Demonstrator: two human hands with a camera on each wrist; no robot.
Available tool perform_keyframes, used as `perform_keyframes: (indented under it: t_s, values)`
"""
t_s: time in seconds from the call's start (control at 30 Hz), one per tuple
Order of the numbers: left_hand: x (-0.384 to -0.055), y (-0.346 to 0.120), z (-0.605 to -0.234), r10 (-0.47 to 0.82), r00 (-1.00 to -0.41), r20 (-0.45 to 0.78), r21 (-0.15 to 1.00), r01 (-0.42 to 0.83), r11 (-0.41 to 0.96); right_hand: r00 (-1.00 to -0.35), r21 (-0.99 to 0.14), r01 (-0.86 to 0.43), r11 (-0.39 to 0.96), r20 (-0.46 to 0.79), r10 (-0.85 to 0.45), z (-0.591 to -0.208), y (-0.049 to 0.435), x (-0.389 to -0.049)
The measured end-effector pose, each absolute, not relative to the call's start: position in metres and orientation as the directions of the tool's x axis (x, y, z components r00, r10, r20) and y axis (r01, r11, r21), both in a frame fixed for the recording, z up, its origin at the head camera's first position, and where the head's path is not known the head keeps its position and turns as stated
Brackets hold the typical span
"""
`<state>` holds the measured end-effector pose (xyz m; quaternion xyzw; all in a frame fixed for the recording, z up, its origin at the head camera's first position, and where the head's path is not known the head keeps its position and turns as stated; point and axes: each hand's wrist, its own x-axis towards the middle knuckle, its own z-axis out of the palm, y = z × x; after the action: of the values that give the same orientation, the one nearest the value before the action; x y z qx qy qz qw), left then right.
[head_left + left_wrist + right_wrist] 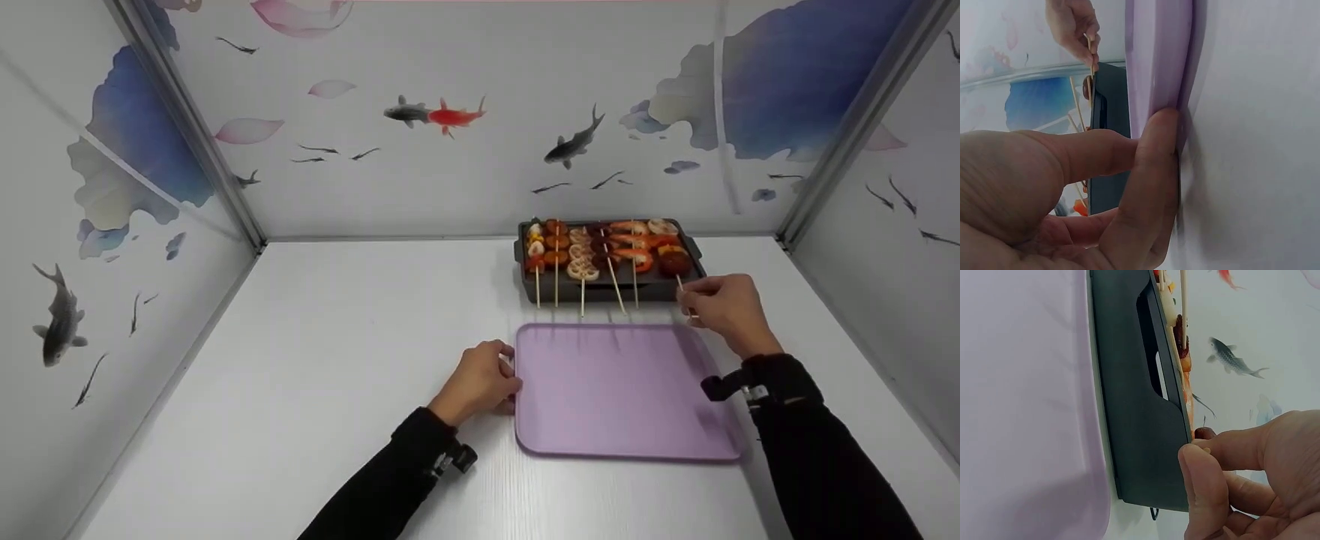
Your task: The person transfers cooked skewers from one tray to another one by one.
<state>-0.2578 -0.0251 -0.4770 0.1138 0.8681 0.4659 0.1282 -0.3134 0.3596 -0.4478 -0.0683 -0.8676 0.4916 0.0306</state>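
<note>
A dark rectangular grill (600, 289) stands near the back wall with several food skewers lying across its top. My right hand (726, 311) pinches the stick of the rightmost skewer (673, 259), which carries round brown and yellow pieces and still lies on the grill. In front of the grill lies a purple tray (622, 397) with nothing on it. At the tray's left edge my left hand (480, 379) grips the rim between thumb and fingers. The left wrist view shows those fingertips (1159, 129) at the rim, some of them under it.
Other skewers bear lotus root slices (583, 268), shrimp (636, 257) and vegetable pieces (535, 247); their sticks jut out over the grill's front. White panels (480, 172) painted with fish and leaves enclose the white table (337, 337) at the back and both sides.
</note>
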Motion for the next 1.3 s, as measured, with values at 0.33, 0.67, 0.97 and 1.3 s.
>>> perform_keyframes:
  t_s: [0.33, 0.67, 0.97, 1.3]
  values:
    - [-0.257, -0.025, -0.480, 0.314, -0.938, -0.148, 0.857, 0.037, 0.514, -0.982, -0.852, 0.107, 0.512, -0.011, 0.187, -0.448, 0.357, -0.309]
    - [-0.259, -0.025, -0.479, 0.321, -0.936, -0.145, 0.865, 0.037, 0.500, -0.984, -0.861, 0.062, 0.505, 0.033, 0.176, -0.441, 0.353, -0.299]
    - [-0.262, -0.028, -0.475, 0.332, -0.939, -0.089, 0.831, 0.114, 0.545, -0.980, -0.858, 0.051, 0.510, 0.056, 0.192, -0.436, 0.345, -0.293]
    - [-0.260, -0.027, -0.477, 0.330, -0.934, -0.134, 0.853, 0.060, 0.518, -0.977, -0.854, 0.050, 0.518, 0.066, 0.203, -0.441, 0.337, -0.278]
